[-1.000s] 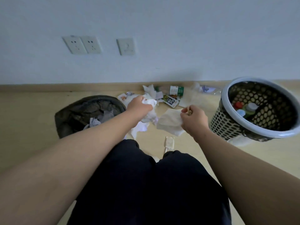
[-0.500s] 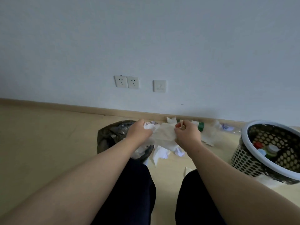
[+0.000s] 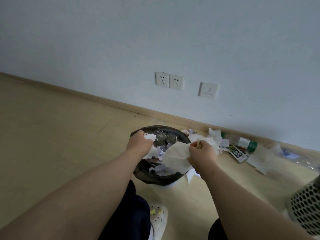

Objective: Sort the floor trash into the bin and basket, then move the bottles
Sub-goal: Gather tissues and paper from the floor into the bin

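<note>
A bin lined with a black bag (image 3: 174,179) stands on the floor, partly filled with crumpled paper. My left hand (image 3: 139,143) is over its far-left rim and grips a wad of white tissue (image 3: 150,136). My right hand (image 3: 202,154) is over the bin's right side and pinches a large beige paper napkin (image 3: 176,157) together with a small tan stick; the napkin hangs over the opening. Against the skirting to the right lies a clear plastic bottle with a green label (image 3: 245,142). The white perforated basket (image 3: 306,210) shows at the right edge.
More trash lies by the skirting right of the bin: white tissues (image 3: 216,139), a dark printed wrapper (image 3: 237,153), clear plastic film (image 3: 265,158). My knees and a white clog (image 3: 158,220) are below the bin. Bare floor extends to the left.
Both hands have carried the tissue and the napkin from the trash pile leftward over the bin. The view has swung left, and the basket has slid to the right edge.
</note>
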Demonstrator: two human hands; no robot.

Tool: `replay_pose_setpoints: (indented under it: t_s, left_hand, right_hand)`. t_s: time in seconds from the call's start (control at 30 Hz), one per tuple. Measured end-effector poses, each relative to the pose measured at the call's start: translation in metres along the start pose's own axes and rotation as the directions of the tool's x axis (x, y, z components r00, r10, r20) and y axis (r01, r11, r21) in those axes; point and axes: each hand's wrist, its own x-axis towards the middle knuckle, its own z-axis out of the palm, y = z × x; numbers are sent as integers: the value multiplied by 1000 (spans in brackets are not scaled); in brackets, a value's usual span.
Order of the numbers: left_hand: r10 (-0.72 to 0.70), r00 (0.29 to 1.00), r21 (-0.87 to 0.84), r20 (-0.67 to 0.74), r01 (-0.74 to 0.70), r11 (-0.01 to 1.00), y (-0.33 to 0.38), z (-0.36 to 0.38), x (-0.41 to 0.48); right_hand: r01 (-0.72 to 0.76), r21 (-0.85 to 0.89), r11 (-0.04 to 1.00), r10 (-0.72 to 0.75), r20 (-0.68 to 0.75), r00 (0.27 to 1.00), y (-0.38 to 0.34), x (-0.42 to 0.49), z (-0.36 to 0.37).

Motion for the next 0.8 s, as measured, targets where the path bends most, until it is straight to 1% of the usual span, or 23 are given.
replay_pose_setpoints:
  t_s: [0.1, 0.17, 0.2, 0.27, 0.33, 0.37, 0.43, 0.5, 0.53, 0.57, 0.6, 0.8]
  left_hand:
    - [-44, 998, -53, 51, 47, 997, -2, 11, 13]
    - [-75, 994, -146, 75, 86, 986, -2, 16, 22]
    - [-103, 991, -221, 85, 120, 968, -2, 17, 27]
    - [-190, 971, -403, 143, 232, 885, -2, 18, 34]
    - [-264, 935, -520, 237, 352, 778, -1, 18, 35]
    - [-277, 921, -536, 275, 386, 751, -1, 18, 36]
    - [-270, 905, -534, 330, 414, 737, -1, 19, 37]
    - [-246, 890, -547, 385, 435, 716, 0, 18, 34]
    - [-232, 882, -553, 409, 442, 706, 1, 18, 33]
    - [-218, 877, -556, 427, 445, 702, 2, 18, 31]
    - [-208, 875, -553, 437, 444, 705, 3, 18, 30]
    - [-216, 882, -553, 419, 436, 710, 0, 16, 27]
  right_hand:
    - [-19, 42, 999, 18, 43, 999, -2, 7, 12]
    - [-59, 114, 992, 49, 87, 995, -5, 10, 18]
    - [-81, 144, 986, 66, 108, 992, -6, 13, 22]
    - [-129, 180, 975, 105, 140, 985, -4, 21, 29]
    - [-207, 255, 944, 167, 170, 971, -2, 30, 33]
    - [-276, 333, 902, 217, 203, 955, -3, 32, 34]
    - [-416, 498, 761, 271, 338, 901, -6, 37, 34]
    - [-512, 621, 593, 244, 467, 850, -9, 42, 36]
    - [-533, 653, 537, 228, 496, 838, -10, 43, 37]
    - [-540, 671, 508, 215, 508, 834, -12, 43, 38]
    - [-536, 680, 501, 209, 506, 837, -13, 43, 38]
    - [-511, 631, 583, 197, 501, 843, -18, 29, 34]
